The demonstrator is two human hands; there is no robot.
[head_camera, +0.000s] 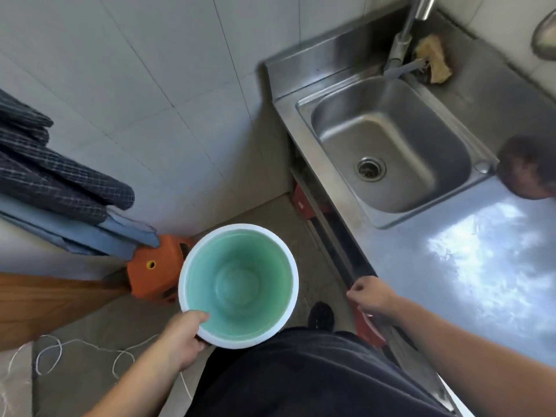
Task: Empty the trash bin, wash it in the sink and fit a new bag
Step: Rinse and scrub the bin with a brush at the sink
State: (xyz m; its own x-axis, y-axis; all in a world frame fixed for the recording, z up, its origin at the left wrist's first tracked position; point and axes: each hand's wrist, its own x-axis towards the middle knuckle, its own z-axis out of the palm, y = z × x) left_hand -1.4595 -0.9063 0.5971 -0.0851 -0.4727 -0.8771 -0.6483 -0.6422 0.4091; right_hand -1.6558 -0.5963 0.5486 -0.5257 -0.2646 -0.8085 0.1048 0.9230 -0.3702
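The trash bin (240, 284) is a round pail, green inside with a white rim, and it holds no bag or rubbish. My left hand (186, 335) grips its near rim, thumb inside, and carries it above the floor. My right hand (368, 293) hangs beside the front edge of the steel counter with its fingers loosely curled and nothing in it. The steel sink (388, 139) lies ahead to the right, its basin bare around the drain. The tap (403, 46) stands at the sink's back edge.
A worn sponge (433, 60) lies behind the tap. An orange plastic stool (153, 275) stands on the floor left of the bin, under hanging dark cloth (57, 176). White string (75, 353) trails across the floor. A dark round object (529, 167) sits on the counter (481, 260) right of the sink.
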